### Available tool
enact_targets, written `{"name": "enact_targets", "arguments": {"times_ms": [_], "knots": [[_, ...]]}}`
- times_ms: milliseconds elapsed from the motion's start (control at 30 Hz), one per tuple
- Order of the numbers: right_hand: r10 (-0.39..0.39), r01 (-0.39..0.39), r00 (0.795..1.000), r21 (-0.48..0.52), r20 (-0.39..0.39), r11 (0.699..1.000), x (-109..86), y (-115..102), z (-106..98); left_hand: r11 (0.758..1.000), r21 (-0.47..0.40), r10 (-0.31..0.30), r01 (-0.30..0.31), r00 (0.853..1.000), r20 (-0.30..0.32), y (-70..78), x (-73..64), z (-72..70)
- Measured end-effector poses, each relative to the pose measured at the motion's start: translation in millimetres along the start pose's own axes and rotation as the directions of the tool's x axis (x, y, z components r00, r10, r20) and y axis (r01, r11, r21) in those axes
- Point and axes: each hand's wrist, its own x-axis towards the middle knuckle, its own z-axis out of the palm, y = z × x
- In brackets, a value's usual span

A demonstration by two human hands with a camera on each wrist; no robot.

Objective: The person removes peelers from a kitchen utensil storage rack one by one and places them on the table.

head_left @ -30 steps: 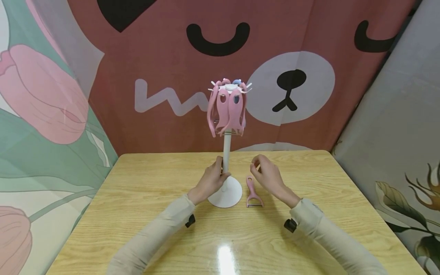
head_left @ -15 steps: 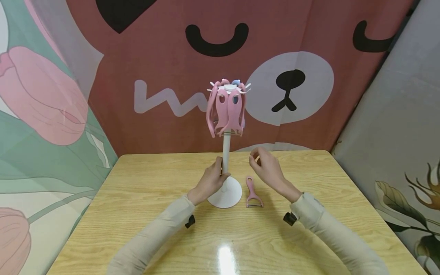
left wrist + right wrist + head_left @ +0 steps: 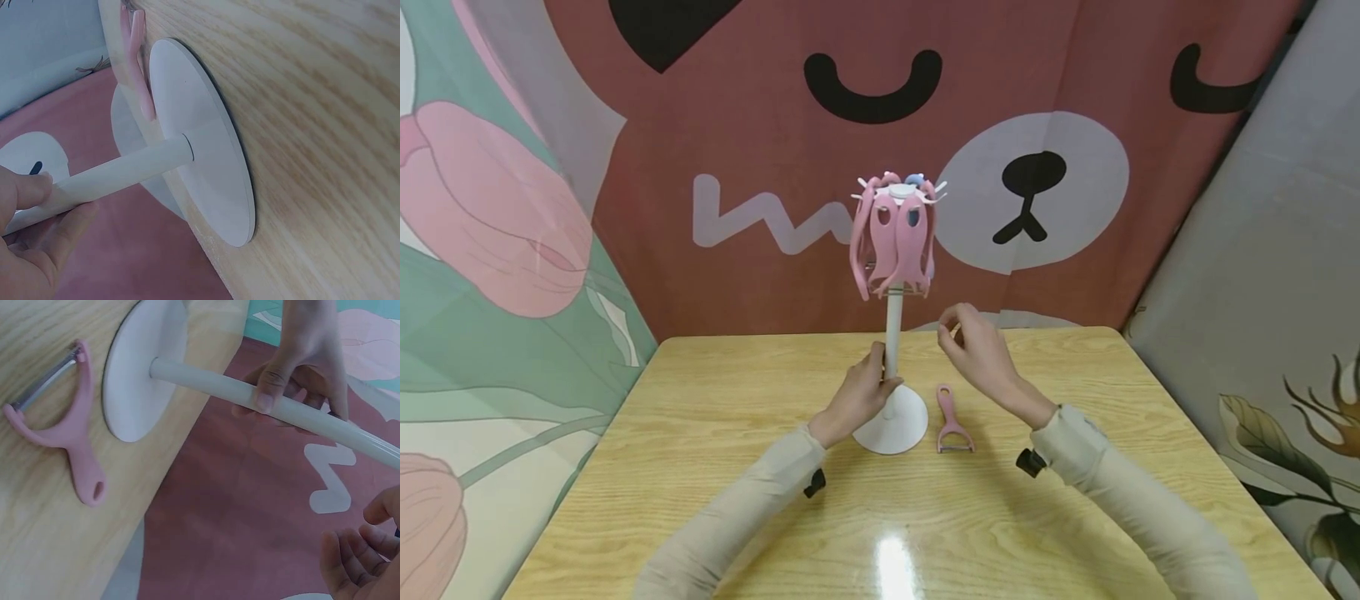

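Midway along the table stands a white rack with a round base (image 3: 891, 429) and an upright pole (image 3: 894, 321). Low on that pole my left hand (image 3: 856, 393) grips, thumb and fingers on both sides of it, as the left wrist view confirms. Several pink peelers (image 3: 898, 246) hang by their handle holes from white hooks at the top; a bit of blue shows among them. Flat on the wood, right of the base, lies one more pink peeler (image 3: 81, 456), blade toward me. Above and right of it, my right hand (image 3: 983, 354) hovers with loosely bent fingers, holding nothing.
The wooden tabletop (image 3: 700, 467) ends at a back edge close behind the rack. A reddish bear-print cloth (image 3: 760, 283) hangs beyond it, with patterned cloths at both sides. A dark device (image 3: 1030, 462) sits under my right wrist.
My right hand has risen and shifted slightly left, away from the peeler on the table. My left hand, the rack and the hanging peelers have stayed in place.
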Motion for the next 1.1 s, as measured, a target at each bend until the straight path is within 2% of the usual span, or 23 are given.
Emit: {"name": "enact_targets", "arguments": {"times_ms": [300, 767, 1100], "knots": [[-0.075, 0.075, 0.994, 0.003, -0.077, 0.997, 13.6, -9, -6, 1.000, -0.002, 0.007, -0.007, 1.000, 0.008, 0.6, 0.8, -1.7], [-0.097, 0.106, 0.979, 0.042, -0.178, 0.993, 30.3, -24, -21, 1.000, -0.009, -0.005, 0.006, 1.000, 0.006, 1.9, 0.4, -0.1], [-0.117, 0.138, 0.956, 0.060, -0.270, 0.989, 42.5, -31, -29, 1.000, 0.004, 0.001, -0.001, 1.000, 0.014, 3.0, -0.9, 0.7]]}}
